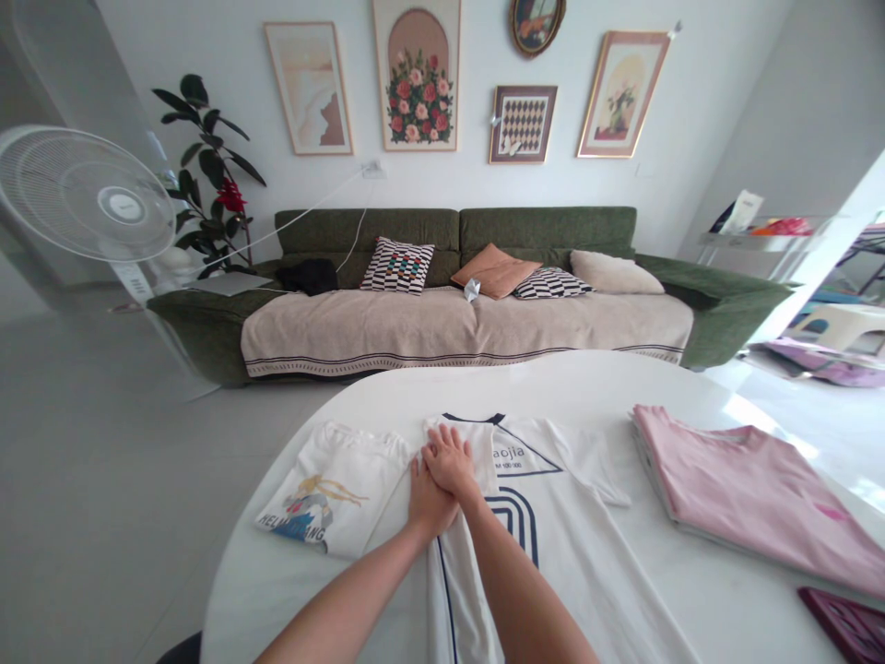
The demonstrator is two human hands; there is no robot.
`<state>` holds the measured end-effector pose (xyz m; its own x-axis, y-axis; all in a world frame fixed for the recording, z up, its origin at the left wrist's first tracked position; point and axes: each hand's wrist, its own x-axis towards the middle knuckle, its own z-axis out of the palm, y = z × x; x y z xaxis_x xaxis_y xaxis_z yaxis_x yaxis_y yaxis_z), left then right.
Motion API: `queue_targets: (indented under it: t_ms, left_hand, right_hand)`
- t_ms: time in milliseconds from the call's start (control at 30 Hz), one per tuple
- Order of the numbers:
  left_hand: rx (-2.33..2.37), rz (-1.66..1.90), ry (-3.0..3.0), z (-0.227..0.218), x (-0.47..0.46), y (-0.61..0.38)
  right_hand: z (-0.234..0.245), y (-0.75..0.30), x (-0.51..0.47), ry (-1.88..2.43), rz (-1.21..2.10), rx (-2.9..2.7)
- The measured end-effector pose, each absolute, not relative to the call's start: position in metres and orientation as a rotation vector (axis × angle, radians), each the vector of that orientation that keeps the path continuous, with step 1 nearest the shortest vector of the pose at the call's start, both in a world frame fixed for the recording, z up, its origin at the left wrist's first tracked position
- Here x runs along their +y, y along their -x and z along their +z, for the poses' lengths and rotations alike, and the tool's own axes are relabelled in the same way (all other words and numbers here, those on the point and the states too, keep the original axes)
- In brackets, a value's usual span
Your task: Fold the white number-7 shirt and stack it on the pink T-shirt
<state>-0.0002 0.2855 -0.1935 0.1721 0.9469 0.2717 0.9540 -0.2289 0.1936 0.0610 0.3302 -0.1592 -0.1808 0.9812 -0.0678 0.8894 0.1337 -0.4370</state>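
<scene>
1. While both hands press mid-frame, the fingers (444, 437) lie flat & loose, gripping nothing; R hand (453, 466) sits over L hand (429, 507), hiding some of L's fingers.
2. Under them: white jersey (573, 539), ctr to bottom of frame, its frame-left side turned in over part of the lettering. Best pressed, I'd judge, w/ palms spread, sweeping collar to hem w/o dragging the lower layer.
3. Far sleeve (598, 461), right of ctr, is splayed out; worth keeping flat.
4. On the desk (273, 590): printed white garment (338, 489) just beside, left, so mind L elbow; folded pink top (747, 489) apart, right.
</scene>
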Motion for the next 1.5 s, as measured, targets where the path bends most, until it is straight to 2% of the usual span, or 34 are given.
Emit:
queue_targets:
  t_ms: [1500]
  left_hand:
    - [-1.81, -0.581, 2.323, -0.208, 0.293, 0.003]
  right_hand:
    - [-0.161, -0.06, 0.33, 1.848, 0.554, -2.163]
